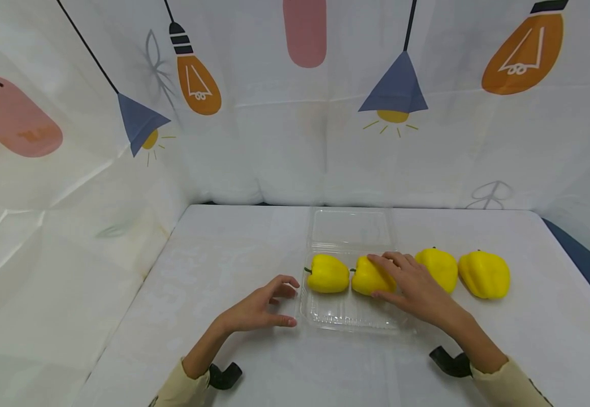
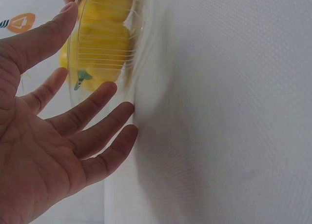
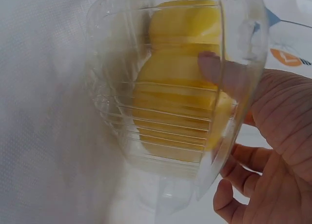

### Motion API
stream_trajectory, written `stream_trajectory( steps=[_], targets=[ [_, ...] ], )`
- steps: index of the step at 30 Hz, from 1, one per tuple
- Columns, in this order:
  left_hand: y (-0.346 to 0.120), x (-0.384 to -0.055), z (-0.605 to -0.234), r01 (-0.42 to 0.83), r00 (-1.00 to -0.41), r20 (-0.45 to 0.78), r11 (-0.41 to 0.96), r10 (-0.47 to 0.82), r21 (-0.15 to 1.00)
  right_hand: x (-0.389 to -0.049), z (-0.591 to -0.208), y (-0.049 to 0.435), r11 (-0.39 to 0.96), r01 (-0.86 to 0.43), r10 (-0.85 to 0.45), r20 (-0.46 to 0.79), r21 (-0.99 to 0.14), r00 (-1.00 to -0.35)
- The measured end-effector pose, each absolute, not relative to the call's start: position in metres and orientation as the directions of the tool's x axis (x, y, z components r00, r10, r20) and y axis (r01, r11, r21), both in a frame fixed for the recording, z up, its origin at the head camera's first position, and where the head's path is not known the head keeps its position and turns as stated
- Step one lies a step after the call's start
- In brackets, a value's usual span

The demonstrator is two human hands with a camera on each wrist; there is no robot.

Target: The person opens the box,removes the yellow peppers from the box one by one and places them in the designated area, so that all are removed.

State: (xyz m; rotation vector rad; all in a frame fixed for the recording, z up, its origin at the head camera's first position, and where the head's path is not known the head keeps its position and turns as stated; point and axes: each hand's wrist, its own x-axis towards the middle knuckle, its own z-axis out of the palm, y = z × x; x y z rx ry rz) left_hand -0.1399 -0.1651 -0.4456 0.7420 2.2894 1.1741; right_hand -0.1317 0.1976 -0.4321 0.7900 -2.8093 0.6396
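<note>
A clear plastic clamshell box (image 1: 346, 317) lies on the table with its lid (image 1: 351, 227) folded back. Inside are two yellow bell peppers side by side, the left pepper (image 1: 328, 274) with its green stem pointing left. My right hand (image 1: 417, 288) grips the right pepper (image 1: 368, 277), fingers over its top and thumb at its near side. Through the box wall, the right wrist view shows that thumb (image 3: 219, 70) against the pepper (image 3: 170, 102). Beside the box's left edge, my left hand (image 1: 264, 308) is held with fingers spread and nothing in it.
Two more yellow peppers, one (image 1: 438, 268) partly behind my right hand and another (image 1: 484, 275) farther right, sit on the white table (image 1: 224, 243). A white curtain (image 1: 274, 141) printed with lamps and bulbs hangs behind. A black piece (image 1: 451, 362) is at each wrist.
</note>
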Motion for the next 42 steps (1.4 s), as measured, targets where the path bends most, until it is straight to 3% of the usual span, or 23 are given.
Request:
stream_trajectory(
  steps=[42],
  targets=[
    [-0.164,-0.139,-0.445,0.241,-0.748,-0.161,0.49,0.644,0.838,-0.109,-0.393,0.218,0.828,-0.398,-0.283,0.319,-0.395,-0.905]
  ],
)
